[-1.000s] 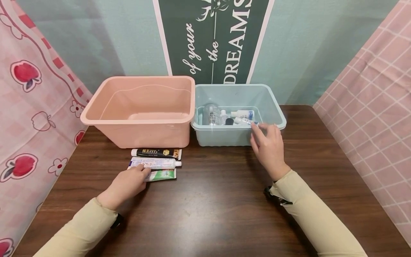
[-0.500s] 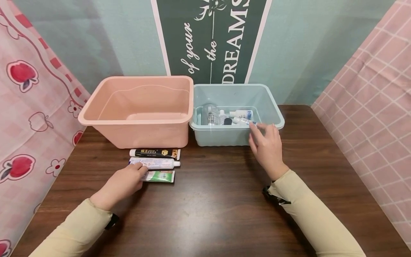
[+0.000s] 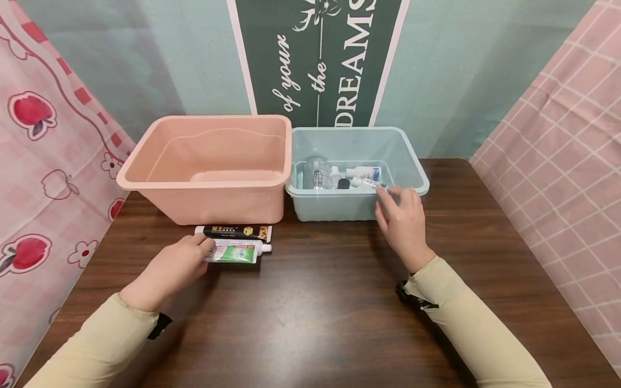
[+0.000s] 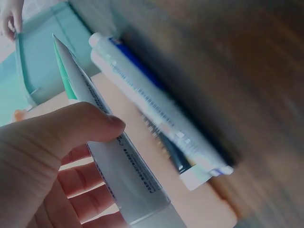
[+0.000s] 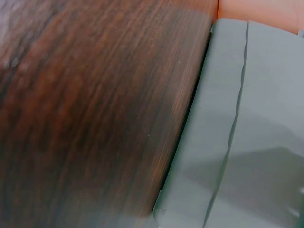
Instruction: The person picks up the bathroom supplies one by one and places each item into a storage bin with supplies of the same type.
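My left hand (image 3: pixel 167 269) holds a green-and-white toothpaste tube (image 3: pixel 237 254), pinched at its left part and raised off the table. In the left wrist view the thumb lies over the tube's white printed side (image 4: pixel 126 166), with fingers behind it. Beyond it lie a white toothpaste tube (image 4: pixel 142 90) with a blue stripe and a black toothpaste tube (image 3: pixel 233 231), both on the table. My right hand (image 3: pixel 404 221) grips the front rim of the blue bin (image 3: pixel 335 207), thumb outside and fingers over the edge. The right wrist view shows the bin's wall (image 5: pixel 275 85) but no hand.
A large pink bin (image 3: pixel 228 205) stands left of the blue one, just behind the tubes. Inside the blue bin lie a clear bottle (image 3: pixel 317 173), a white-and-blue bottle (image 3: pixel 366 172) and other small containers. Fabric hangs behind and on both sides of the brown table (image 3: pixel 310 323).
My left hand has picked up the green-and-white toothpaste tube and moved it left and upward, so it now overlaps the white tube. My right hand stays at the blue bin's rim.
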Tool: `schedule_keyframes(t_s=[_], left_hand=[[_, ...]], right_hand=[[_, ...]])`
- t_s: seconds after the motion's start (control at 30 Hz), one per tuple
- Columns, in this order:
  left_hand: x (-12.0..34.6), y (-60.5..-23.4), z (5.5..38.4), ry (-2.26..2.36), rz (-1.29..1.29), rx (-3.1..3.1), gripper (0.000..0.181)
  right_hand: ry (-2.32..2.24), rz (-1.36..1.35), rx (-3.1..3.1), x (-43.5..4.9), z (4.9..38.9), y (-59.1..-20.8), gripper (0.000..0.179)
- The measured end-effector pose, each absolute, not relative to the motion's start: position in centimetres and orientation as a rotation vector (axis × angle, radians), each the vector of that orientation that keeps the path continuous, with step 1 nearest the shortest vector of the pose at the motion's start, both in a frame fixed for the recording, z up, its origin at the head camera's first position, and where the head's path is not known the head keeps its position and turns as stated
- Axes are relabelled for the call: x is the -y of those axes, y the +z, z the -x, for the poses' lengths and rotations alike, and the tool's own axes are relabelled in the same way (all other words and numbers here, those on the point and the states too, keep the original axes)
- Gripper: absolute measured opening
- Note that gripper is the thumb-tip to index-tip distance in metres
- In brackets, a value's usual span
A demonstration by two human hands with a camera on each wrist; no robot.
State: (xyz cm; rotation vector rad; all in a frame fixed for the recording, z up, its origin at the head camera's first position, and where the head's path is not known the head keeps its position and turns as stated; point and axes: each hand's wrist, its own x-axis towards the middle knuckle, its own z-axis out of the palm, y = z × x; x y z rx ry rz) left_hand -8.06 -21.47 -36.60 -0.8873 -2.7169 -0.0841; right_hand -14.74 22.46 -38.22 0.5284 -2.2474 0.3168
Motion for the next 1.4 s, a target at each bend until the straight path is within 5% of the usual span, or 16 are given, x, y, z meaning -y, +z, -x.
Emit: schedule_keyframes(t_s=[1.4], left_hand=[[22.5,-30.9,7.1,-0.110,0.883,2.602,0.034]], right_hand=[[0.345,-0.523,2.234,-22.5,14.6,-38.2,0.033]])
